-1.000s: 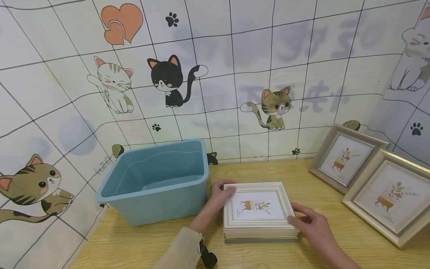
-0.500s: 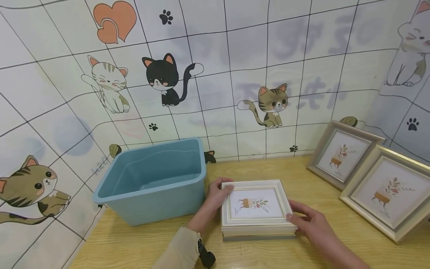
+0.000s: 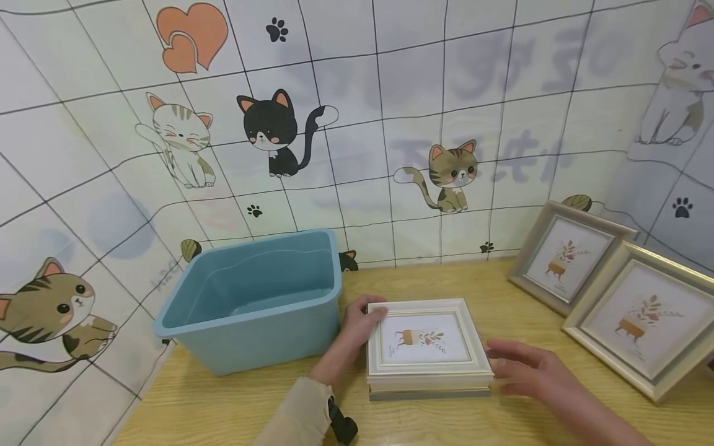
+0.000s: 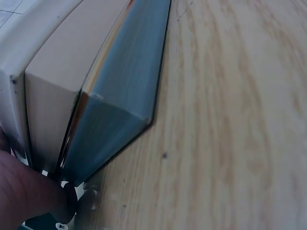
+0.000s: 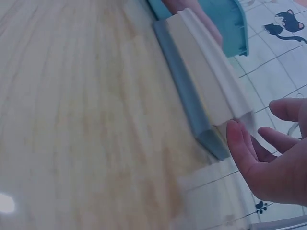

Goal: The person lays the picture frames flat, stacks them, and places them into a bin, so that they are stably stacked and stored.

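A stack of picture frames (image 3: pixel 426 365) lies flat on the wooden table, the white-framed top one (image 3: pixel 429 337) showing a potted-plant print face up. At the stack's left side, my left hand (image 3: pixel 359 322) grips it, thumb over the top frame's rim and fingers along the side. The left wrist view shows the white, beige and blue-grey edges of the stack (image 4: pixel 110 81) against that hand (image 4: pixel 29 196). By the right edge, my right hand (image 3: pixel 535 375) has its fingers apart and loosely bent, holding nothing. Whether a fingertip of the right hand (image 5: pixel 278 167) touches the stack's corner, I cannot tell.
A blue plastic bin (image 3: pixel 253 334) stands left of the stack, near the patterned wall covering (image 3: pixel 362 124). At the right, a taupe picture frame (image 3: pixel 569 257) and a champagne-gold frame (image 3: pixel 641 319) lean upright, overlapping. The wooden tabletop (image 3: pixel 435 421) extends in front.
My right hand has let go of the stack's right edge and drawn slightly right, its thumb off the top frame. The left hand keeps its grip; the stack stays in place.
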Demonstrator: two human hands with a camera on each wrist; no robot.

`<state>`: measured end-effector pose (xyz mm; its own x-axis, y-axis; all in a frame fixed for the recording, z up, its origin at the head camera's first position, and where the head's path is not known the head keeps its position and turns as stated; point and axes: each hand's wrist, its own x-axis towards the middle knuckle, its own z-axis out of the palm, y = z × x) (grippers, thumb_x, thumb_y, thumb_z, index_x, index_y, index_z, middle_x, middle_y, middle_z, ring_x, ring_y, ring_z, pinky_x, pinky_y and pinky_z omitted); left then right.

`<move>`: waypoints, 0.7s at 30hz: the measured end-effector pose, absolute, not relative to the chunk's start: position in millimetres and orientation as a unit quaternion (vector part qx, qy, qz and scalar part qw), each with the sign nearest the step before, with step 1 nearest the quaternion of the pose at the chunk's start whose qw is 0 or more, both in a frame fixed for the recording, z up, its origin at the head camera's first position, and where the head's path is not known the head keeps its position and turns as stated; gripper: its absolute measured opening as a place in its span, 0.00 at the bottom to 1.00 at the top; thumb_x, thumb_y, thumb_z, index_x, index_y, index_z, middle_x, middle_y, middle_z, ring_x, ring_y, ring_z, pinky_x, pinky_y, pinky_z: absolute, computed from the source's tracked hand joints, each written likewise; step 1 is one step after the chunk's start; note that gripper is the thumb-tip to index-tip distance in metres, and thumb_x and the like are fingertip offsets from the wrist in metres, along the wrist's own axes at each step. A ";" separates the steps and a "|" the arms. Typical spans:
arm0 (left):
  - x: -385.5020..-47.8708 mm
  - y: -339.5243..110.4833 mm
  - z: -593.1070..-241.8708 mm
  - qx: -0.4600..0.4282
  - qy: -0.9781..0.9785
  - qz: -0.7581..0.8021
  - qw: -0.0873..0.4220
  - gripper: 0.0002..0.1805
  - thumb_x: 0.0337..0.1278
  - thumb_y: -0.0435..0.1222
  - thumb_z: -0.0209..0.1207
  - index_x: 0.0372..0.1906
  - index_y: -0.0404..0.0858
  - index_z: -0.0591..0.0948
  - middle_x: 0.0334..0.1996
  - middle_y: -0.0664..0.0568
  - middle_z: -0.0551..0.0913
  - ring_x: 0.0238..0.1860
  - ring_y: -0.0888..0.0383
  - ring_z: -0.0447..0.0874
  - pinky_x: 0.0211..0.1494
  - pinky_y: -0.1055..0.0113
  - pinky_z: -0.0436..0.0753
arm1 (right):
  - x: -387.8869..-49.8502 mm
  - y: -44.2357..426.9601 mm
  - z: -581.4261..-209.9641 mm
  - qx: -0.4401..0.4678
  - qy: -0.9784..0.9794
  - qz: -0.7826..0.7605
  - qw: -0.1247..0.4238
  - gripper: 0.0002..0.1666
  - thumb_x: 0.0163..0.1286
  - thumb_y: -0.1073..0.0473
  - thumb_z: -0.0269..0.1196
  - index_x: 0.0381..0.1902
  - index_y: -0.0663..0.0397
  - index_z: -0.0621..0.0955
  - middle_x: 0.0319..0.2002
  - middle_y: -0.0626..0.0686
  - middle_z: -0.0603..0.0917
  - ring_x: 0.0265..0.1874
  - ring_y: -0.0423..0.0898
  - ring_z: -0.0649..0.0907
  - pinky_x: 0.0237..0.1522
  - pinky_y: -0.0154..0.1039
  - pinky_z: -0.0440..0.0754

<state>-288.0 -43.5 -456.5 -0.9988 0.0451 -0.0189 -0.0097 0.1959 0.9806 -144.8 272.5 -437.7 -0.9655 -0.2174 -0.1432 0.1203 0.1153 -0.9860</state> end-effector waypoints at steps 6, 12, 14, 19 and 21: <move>-288.2 -41.4 -455.6 0.010 0.764 0.644 0.023 0.11 0.61 0.32 0.67 0.48 0.38 0.87 0.44 0.49 0.84 0.45 0.55 0.79 0.50 0.65 0.76 | -141.2 307.9 -406.1 -0.104 0.765 -0.633 0.060 0.22 0.81 0.64 0.54 0.68 0.44 0.79 0.59 0.35 0.82 0.49 0.44 0.84 0.46 0.45 0.86; -287.0 -38.3 -455.0 0.010 0.757 0.652 0.025 0.12 0.61 0.32 0.67 0.49 0.38 0.87 0.42 0.49 0.84 0.42 0.56 0.80 0.46 0.66 0.77 | -137.2 356.1 -359.0 -0.119 0.840 -0.522 -0.080 0.26 0.81 0.67 0.52 0.73 0.50 0.73 0.60 0.32 0.81 0.47 0.37 0.85 0.41 0.36 0.86; -287.1 -37.5 -455.2 0.013 0.754 0.656 0.024 0.12 0.61 0.32 0.67 0.49 0.38 0.86 0.42 0.49 0.84 0.41 0.57 0.80 0.45 0.66 0.78 | -139.6 372.9 -347.9 -0.128 0.842 -0.506 -0.137 0.28 0.80 0.71 0.52 0.74 0.53 0.72 0.60 0.34 0.81 0.46 0.34 0.85 0.38 0.33 0.85; -287.3 -38.3 -455.5 0.010 0.753 0.657 0.019 0.12 0.60 0.32 0.67 0.48 0.38 0.87 0.41 0.50 0.84 0.41 0.57 0.80 0.46 0.66 0.78 | -144.2 402.5 -335.5 -0.132 0.842 -0.462 -0.243 0.33 0.78 0.75 0.52 0.77 0.54 0.68 0.60 0.32 0.78 0.46 0.25 0.82 0.36 0.25 0.82; -287.2 -39.4 -455.5 0.005 0.755 0.655 0.019 0.12 0.60 0.32 0.67 0.48 0.38 0.87 0.42 0.50 0.84 0.42 0.56 0.79 0.46 0.66 0.77 | -144.8 411.1 -335.8 -0.136 0.843 -0.450 -0.262 0.34 0.78 0.75 0.51 0.79 0.52 0.65 0.61 0.32 0.76 0.48 0.24 0.81 0.37 0.23 0.81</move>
